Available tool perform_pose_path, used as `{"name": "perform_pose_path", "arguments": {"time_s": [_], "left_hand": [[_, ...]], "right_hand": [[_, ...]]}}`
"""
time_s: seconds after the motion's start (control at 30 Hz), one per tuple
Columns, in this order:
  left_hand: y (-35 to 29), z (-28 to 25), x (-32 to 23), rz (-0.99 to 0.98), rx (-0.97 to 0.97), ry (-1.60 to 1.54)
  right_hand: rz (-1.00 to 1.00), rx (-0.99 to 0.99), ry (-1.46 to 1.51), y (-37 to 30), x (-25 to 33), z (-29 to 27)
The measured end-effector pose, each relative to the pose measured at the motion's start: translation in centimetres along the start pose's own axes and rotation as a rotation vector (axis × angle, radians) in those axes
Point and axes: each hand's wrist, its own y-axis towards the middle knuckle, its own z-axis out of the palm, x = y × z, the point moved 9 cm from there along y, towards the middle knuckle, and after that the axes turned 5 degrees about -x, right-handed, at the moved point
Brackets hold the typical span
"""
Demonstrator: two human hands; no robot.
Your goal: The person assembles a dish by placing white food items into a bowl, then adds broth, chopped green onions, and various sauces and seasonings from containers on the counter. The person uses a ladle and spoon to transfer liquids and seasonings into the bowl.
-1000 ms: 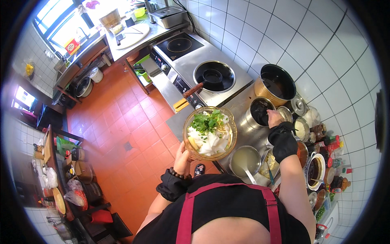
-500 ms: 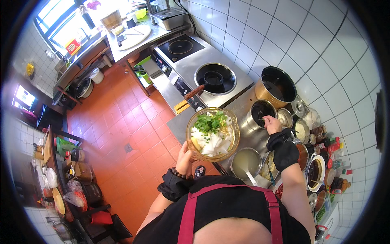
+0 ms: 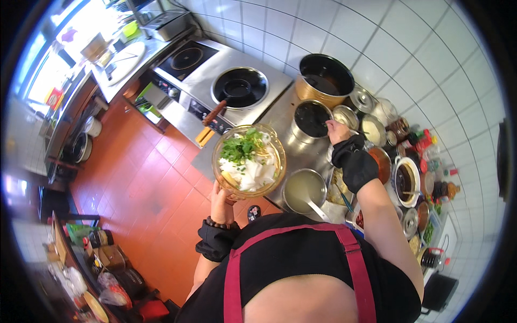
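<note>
My left hand [image 3: 221,205] grips the lower edge of an amber-tinted glass bowl [image 3: 217,161]. White slices, green herb leaves [image 3: 240,146], chopped green bits and yellowish shreds fill it. To the right, my right hand [image 3: 338,132] is closed at the rim of a steel pot [image 3: 306,135] with dark contents. Its fingers are pinched; what they hold is too small to make out. Between the bowl and my right forearm stands a pan of cloudy pale liquid [image 3: 301,188] with a white-handled ladle [image 3: 319,211] in it.
A small dark pan with a wooden handle [image 3: 214,114] sits on the round cooktop [image 3: 258,99]. Behind the steel pot stands a large gold pot [image 3: 322,97]. Jars, bottles and a white bowl of dark sauce [image 3: 405,183] crowd the right side along the tiled wall.
The whole view has turned and shifted, so the counter now appears farther left and higher. My right hand has drawn slightly right of the steel pot's opening. The left hand still holds the bowl.
</note>
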Motion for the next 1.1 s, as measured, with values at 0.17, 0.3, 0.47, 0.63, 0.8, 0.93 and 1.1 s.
{"name": "perform_pose_path", "arguments": {"time_s": [0.17, 0.3, 0.47, 0.63, 0.8, 0.93, 1.1], "left_hand": [[0.4, 0.6, 0.4, -0.041, 0.058, 0.055], [0.9, 1.1, 0.7, -0.066, 0.105, 0.087], [1.2, 1.6, 0.9, -0.114, 0.124, 0.112], [1.8, 1.5, 1.3, -0.129, 0.166, 0.104], [2.3, 2.1, 1.2, -0.14, 0.229, 0.091], [2.8, 1.8, 1.5, -0.129, 0.227, 0.093], [3.4, 1.5, 2.1, -0.109, 0.234, 0.081]], "right_hand": [[0.58, 0.187, 0.6, -2.9, -2.8, 1.0], [0.798, 0.108, 0.981, -4.7, -4.6, 1.6], [0.744, -0.018, 1.076, -5.3, -3.0, -1.3], [0.51, -0.144, 1.089, -5.1, 0.6, -5.8], [0.268, -0.226, 0.977, -5.3, 4.3, -9.2], [0.097, -0.301, 0.82, -5.9, 6.4, -10.8], [0.309, -0.24, 0.827, -6.5, 4.6, -7.9]]}}
